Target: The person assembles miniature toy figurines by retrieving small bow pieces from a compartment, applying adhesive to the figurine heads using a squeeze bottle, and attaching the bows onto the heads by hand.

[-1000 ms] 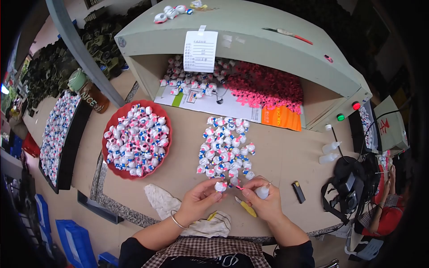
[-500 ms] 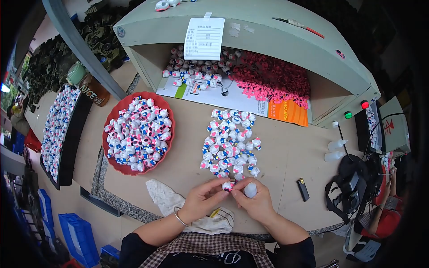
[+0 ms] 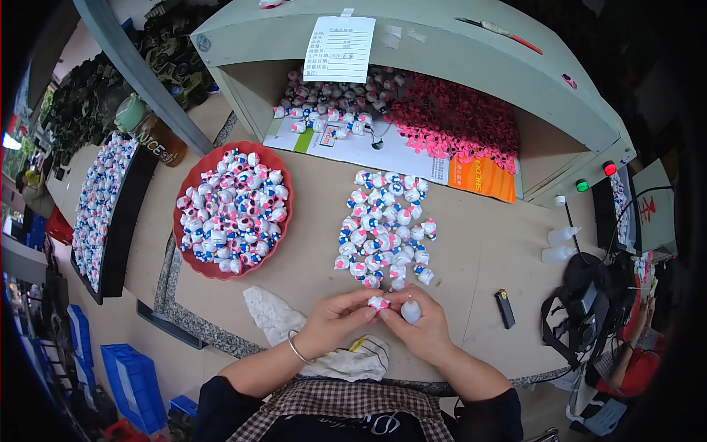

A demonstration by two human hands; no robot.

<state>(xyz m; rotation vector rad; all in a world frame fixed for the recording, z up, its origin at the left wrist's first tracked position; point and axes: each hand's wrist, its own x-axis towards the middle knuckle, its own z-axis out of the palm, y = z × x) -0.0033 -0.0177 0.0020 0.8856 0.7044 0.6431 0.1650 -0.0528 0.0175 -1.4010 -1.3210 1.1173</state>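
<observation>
Between its fingertips my left hand (image 3: 340, 322) holds a small white figurine (image 3: 378, 303) with pink on it. My right hand (image 3: 421, 328) touches the same figurine with its fingertips and also holds a small white bottle (image 3: 411, 311) against its fingers. Just beyond both hands lies a group of white, blue and pink figurines (image 3: 383, 228) on the table (image 3: 460, 243). Near my left wrist, which wears a bangle, lies a white cloth (image 3: 353, 361). Whether a pink part is between the fingertips is too small to tell.
A red bowl (image 3: 288, 199) of figurines stands at left, a black tray (image 3: 125, 221) beyond it. Behind is a grey-green cabinet (image 3: 434, 37) with pink parts inside. A lighter (image 3: 504, 309), bottles (image 3: 560, 235) and a black bag (image 3: 582, 309) lie right, near a co-worker's arm (image 3: 633, 346).
My hands have come together at the figurine, and the pink piece seen earlier in my right fingers is no longer distinct. The yellow-handled tool is now out of sight. The camera view has shifted.
</observation>
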